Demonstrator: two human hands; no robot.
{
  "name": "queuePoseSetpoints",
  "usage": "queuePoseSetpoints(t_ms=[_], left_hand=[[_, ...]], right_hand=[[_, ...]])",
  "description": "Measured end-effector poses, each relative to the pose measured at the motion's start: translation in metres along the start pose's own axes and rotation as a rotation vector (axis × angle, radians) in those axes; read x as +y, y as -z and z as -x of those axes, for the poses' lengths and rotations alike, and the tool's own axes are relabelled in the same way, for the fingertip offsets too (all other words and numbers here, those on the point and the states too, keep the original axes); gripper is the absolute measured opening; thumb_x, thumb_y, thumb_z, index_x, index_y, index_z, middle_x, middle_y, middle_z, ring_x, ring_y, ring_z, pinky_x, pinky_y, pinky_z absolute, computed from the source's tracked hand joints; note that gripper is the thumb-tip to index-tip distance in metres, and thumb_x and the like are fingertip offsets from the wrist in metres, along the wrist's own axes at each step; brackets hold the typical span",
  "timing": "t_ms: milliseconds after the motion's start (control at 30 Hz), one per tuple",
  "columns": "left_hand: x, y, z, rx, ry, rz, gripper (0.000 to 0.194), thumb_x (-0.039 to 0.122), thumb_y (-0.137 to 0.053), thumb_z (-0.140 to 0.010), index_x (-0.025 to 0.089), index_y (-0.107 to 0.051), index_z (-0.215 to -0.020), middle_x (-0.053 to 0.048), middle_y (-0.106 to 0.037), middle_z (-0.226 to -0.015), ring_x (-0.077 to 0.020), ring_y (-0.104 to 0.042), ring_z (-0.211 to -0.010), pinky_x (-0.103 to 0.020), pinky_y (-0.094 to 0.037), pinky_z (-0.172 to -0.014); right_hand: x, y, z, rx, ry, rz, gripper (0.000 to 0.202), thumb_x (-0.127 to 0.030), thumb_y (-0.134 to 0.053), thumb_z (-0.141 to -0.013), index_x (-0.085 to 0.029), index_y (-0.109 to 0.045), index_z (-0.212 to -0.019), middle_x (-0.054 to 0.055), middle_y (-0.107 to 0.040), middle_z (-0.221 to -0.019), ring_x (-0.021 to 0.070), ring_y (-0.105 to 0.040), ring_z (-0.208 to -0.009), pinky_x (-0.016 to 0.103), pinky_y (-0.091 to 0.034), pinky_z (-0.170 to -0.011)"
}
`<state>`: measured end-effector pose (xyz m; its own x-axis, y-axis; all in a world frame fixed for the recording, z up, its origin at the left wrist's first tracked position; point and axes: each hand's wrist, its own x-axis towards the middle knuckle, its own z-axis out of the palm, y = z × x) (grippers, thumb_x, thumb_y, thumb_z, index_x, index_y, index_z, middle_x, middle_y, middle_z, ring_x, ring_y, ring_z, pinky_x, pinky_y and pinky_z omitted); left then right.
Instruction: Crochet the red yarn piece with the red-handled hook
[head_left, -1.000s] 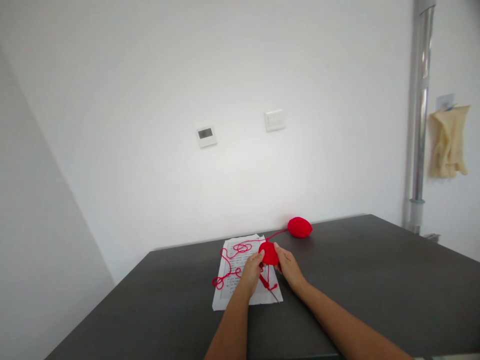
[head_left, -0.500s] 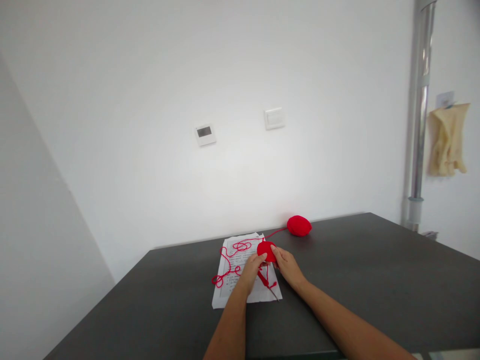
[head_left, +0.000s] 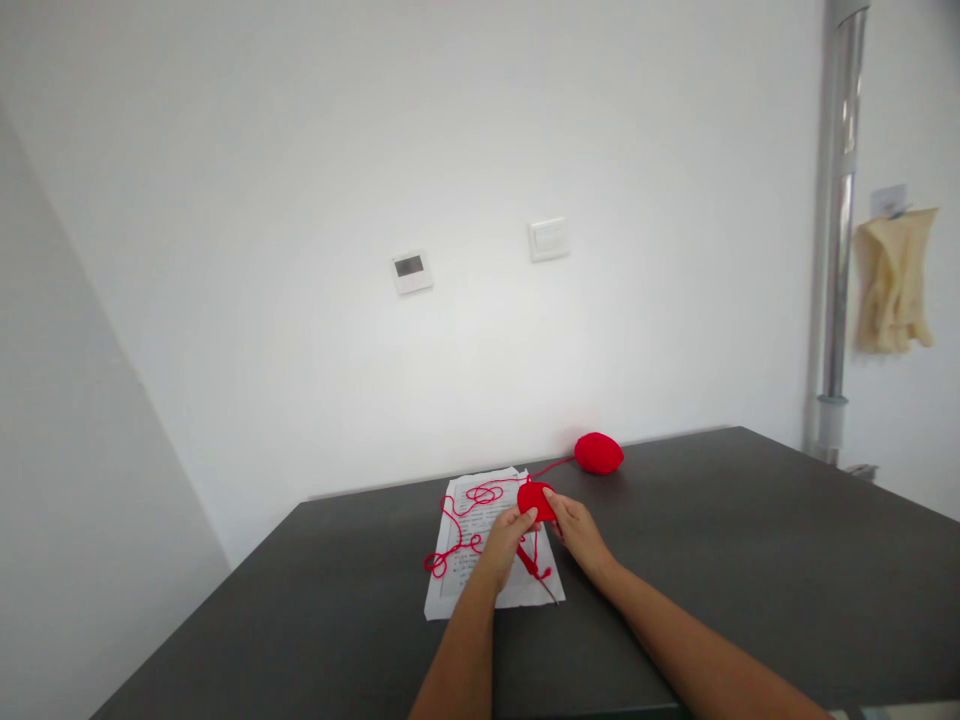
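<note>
Between my two hands is a small rounded red crocheted piece (head_left: pixel 535 499), held up over the paper. My left hand (head_left: pixel 510 540) pinches its lower left edge with the thumb on top. On its right edge my right hand (head_left: pixel 576 528) is closed, thumb on the near face. Below the hands a crochet hook (head_left: pixel 534 567) with a red handle and a thin metal shaft lies slanted on the printed paper (head_left: pixel 459 590). Loose red yarn (head_left: pixel 451 550) curls across the sheet, and a strand leads to the red yarn ball (head_left: pixel 598 453) behind.
The dark table (head_left: pixel 337 600) meets a white wall at its back edge. A thermostat (head_left: pixel 411 272) and a light switch (head_left: pixel 549 240) are on the wall. At the right are a metal pipe (head_left: pixel 840 280) and a hanging pale yellow cloth item (head_left: pixel 894 280).
The crocheted piece has shifted very slightly to the right between my hands. Both hands keep their hold, and the yarn ball stays where it was.
</note>
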<state>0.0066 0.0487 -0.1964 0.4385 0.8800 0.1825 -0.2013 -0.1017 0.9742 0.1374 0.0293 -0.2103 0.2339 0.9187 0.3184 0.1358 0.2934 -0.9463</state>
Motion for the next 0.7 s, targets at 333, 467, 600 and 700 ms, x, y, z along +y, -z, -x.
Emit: queuePoseSetpoints(t_ms=[333,467,600,700], left_hand=[[0.013,-0.005,0.009,-0.081,0.011,-0.117,0.033,0.037,-0.074,-0.065,0.012,-0.07,-0.085,-0.004,-0.067,-0.072,-0.0193,-0.059,-0.072,-0.032,-0.043,-0.075],[0.015,-0.006,0.008,-0.065,0.012,-0.133,0.032,0.035,-0.077,-0.061,0.012,-0.07,-0.083,-0.006,-0.069,-0.075,-0.02,-0.06,-0.071,-0.033,-0.044,-0.076],[0.012,-0.005,0.005,-0.046,0.015,-0.139,0.034,0.035,-0.077,-0.06,0.013,-0.071,-0.084,-0.005,-0.07,-0.079,-0.0207,-0.061,-0.075,-0.034,-0.044,-0.079],[0.007,-0.003,0.003,-0.065,-0.004,-0.106,0.033,0.04,-0.072,-0.066,0.012,-0.071,-0.084,-0.005,-0.07,-0.075,-0.0217,-0.061,-0.078,-0.035,-0.044,-0.082]], right_hand=[[-0.01,0.002,0.007,0.001,0.133,0.234,0.056,-0.064,-0.029,-0.085,-0.021,-0.043,-0.054,0.002,-0.051,-0.053,0.016,-0.045,-0.053,0.028,-0.032,-0.053],[-0.009,0.001,0.007,-0.008,0.108,0.221,0.057,-0.067,-0.03,-0.084,-0.021,-0.043,-0.053,0.001,-0.049,-0.05,0.0159,-0.044,-0.052,0.027,-0.031,-0.051],[-0.007,0.002,0.005,0.004,0.103,0.202,0.056,-0.066,-0.032,-0.083,-0.021,-0.044,-0.053,0.0,-0.048,-0.049,0.0153,-0.043,-0.051,0.027,-0.031,-0.051],[-0.006,0.003,0.004,0.038,0.081,0.209,0.056,-0.066,-0.03,-0.083,-0.021,-0.041,-0.052,-0.001,-0.044,-0.048,0.0144,-0.041,-0.049,0.027,-0.03,-0.051]])
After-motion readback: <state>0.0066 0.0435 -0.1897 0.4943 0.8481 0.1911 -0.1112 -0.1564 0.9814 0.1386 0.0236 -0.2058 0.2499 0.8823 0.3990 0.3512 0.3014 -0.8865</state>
